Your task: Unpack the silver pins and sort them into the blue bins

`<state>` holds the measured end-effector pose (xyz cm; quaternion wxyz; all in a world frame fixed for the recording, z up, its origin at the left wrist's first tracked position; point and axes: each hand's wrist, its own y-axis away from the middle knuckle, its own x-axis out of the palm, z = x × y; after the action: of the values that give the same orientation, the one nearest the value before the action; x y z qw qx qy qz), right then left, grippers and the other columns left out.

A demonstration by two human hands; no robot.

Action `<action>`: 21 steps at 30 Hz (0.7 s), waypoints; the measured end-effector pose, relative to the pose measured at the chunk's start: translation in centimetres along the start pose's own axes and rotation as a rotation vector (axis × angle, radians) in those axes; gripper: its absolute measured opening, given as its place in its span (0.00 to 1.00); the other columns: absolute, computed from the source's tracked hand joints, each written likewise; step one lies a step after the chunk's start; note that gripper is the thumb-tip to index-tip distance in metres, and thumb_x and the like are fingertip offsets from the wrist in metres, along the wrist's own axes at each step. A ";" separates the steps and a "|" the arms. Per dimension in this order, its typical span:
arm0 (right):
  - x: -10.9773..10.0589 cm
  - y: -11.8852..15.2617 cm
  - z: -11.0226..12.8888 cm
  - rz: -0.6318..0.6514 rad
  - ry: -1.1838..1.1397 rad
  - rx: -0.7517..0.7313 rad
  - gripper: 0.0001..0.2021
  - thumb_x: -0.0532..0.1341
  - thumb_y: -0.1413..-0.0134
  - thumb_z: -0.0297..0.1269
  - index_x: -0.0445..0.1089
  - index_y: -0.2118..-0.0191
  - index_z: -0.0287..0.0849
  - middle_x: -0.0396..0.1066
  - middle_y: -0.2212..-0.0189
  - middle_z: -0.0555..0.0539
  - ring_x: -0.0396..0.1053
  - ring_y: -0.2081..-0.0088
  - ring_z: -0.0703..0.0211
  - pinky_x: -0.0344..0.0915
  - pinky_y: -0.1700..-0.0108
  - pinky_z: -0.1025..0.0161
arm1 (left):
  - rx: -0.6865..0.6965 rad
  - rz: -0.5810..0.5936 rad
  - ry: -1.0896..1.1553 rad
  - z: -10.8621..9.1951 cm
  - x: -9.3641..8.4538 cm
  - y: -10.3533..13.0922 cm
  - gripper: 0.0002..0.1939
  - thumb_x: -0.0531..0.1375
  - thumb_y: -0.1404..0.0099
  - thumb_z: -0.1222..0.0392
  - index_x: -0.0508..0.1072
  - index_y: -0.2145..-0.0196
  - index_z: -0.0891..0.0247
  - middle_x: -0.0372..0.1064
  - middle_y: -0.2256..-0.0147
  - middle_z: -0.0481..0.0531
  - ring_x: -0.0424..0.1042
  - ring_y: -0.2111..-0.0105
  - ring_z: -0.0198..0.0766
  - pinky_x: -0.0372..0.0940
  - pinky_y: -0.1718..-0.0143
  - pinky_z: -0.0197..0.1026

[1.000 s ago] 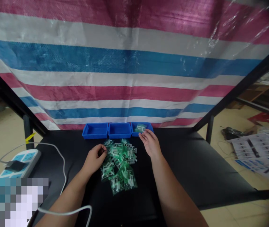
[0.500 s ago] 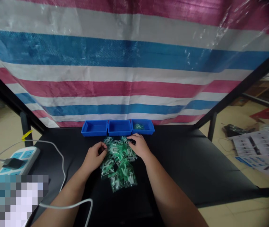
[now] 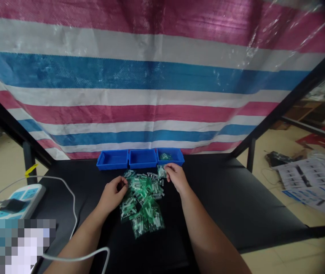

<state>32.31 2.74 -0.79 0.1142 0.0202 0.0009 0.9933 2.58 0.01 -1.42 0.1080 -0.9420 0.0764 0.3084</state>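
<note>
A pile of small clear bags with green and white parts (image 3: 142, 201) lies on the black table (image 3: 236, 213). My right hand (image 3: 175, 177) pinches one small bag (image 3: 161, 171), lifted just above the pile's far right edge, in front of the right blue tray (image 3: 179, 156). That tray holds a small bag (image 3: 165, 156). The middle blue tray (image 3: 142, 158) and the left blue tray (image 3: 112, 160) look empty. My left hand (image 3: 112, 194) rests curled at the pile's left edge, touching the bags.
A striped pink, white and blue tarp (image 3: 151, 83) hangs behind the trays. A white power strip (image 3: 16, 198) with a white cable (image 3: 74, 213) lies at the table's left. Black frame posts (image 3: 250, 152) stand at both sides. Papers (image 3: 311, 182) lie on the floor at right.
My right hand went from the right tray down onto the pile, then rose with one small bag pinched in it. My left hand stayed at the pile's left edge.
</note>
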 end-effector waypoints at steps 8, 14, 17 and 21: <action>0.2 0.2 1.5 -0.182 -0.428 0.047 0.24 0.75 0.64 0.42 0.64 0.62 0.45 0.76 0.72 0.50 0.75 0.69 0.58 0.74 0.65 0.61 | 0.009 -0.006 0.010 0.0 -0.1 0.0 0.09 0.57 0.36 0.54 0.71 0.63 0.61 0.65 0.74 0.46 0.65 0.73 0.36 0.59 0.70 0.36; -0.3 1.0 0.4 0.046 0.316 -0.094 0.12 0.67 0.52 0.44 0.70 0.65 0.43 0.71 0.75 0.51 0.66 0.76 0.61 0.66 0.71 0.62 | -0.007 -0.008 0.024 -0.1 -0.1 0.0 0.09 0.58 0.37 0.54 0.72 0.64 0.60 0.66 0.74 0.46 0.65 0.73 0.36 0.59 0.69 0.36; 0.2 2.3 1.7 0.292 0.605 -0.357 0.13 0.67 0.49 0.41 0.76 0.56 0.46 0.74 0.62 0.46 0.70 0.60 0.54 0.68 0.56 0.56 | -0.006 -0.011 0.024 -0.1 0.0 0.0 0.08 0.58 0.38 0.55 0.72 0.65 0.60 0.68 0.73 0.46 0.65 0.73 0.36 0.59 0.70 0.35; 2.0 4.3 3.4 0.525 0.710 -0.523 0.23 0.71 0.51 0.42 0.74 0.47 0.52 0.71 0.49 0.46 0.65 0.48 0.49 0.62 0.43 0.51 | 0.009 -0.013 -0.004 0.0 0.0 0.0 0.07 0.57 0.37 0.56 0.72 0.64 0.60 0.69 0.72 0.46 0.66 0.73 0.36 0.59 0.69 0.35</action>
<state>29.48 -1.03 2.75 -0.1450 -0.3482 -0.2142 0.9010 2.59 0.05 -1.40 0.1143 -0.9413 0.0716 0.3095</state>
